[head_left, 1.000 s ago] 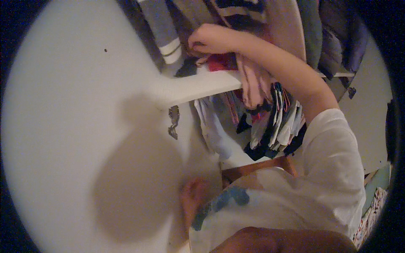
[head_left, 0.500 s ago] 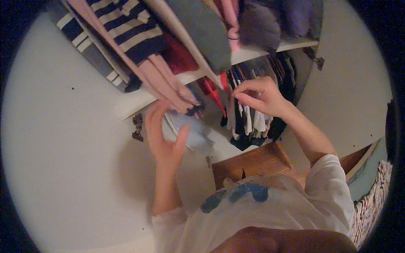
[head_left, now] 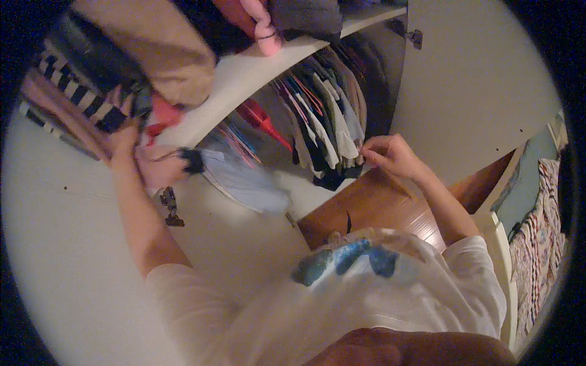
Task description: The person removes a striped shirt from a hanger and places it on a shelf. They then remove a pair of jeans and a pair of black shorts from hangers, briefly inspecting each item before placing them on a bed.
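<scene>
At the upper left, my left hand (head_left: 124,139) reaches up into a stack of clothes and touches the black-and-white striped garment (head_left: 82,96). Its fingers are blurred and partly lost among the cloth. A pink garment with dark fringe (head_left: 163,168) hangs down beside my wrist. My right hand (head_left: 394,157) is raised at the middle right, thumb and fingertips pinched together. Anything between those fingertips is too small to make out. Just left of them is a row of hanging clothes (head_left: 332,116), dark and white.
A white shelf (head_left: 235,76) holds folded clothes, with a tan garment (head_left: 177,61) drooping over its edge. Light-blue cloth (head_left: 244,183) hangs below. White cabinet doors stand at both sides, a metal hinge (head_left: 171,207) on the left one. An opened wooden drawer (head_left: 378,204) lies below.
My left hand has gone from open in front of the shelf up and left into the striped clothes. My right hand stays pinched, slightly lower. The tan garment now shows on the shelf.
</scene>
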Motion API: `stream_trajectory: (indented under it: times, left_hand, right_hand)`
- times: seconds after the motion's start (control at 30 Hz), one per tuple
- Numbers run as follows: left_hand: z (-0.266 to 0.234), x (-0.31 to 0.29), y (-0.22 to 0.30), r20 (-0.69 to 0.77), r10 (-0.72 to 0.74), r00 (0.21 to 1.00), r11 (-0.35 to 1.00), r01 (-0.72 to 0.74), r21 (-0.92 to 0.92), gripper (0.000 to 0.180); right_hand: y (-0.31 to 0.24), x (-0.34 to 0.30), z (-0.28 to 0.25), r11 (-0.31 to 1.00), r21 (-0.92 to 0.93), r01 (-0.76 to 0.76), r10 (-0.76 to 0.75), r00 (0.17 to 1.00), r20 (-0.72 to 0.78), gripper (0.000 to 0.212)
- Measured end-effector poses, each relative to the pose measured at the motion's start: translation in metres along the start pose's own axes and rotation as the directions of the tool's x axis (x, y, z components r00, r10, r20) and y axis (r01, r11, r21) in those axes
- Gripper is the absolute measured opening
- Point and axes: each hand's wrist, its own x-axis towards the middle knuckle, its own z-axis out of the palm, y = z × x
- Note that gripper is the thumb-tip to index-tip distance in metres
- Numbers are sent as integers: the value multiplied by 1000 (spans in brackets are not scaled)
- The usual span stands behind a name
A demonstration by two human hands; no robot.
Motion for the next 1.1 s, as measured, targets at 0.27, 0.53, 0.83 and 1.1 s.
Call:
stream_trajectory:
  times: [0.27,0.53,0.83,1.1]
  left_hand:
    - [37,-35,-18,336,-278,900,922,348,-169,53]
    - [-21,-50,44,177,-282,943,772,332,-542,42]
    - [-95,-114,203,-115,-805,582,324,269,-907,18]
    - [-58,-108,385,625,-301,720,-298,552,-779,36]
  right_hand:
    - [49,-21,110,985,137,-103,99,995,31,11]
    - [26,-11,160,991,25,-134,123,959,255,14]
    - [90,-73,138,973,-20,-228,228,962,148,18]
    - [124,-154,60,840,185,-510,525,850,-41,15]
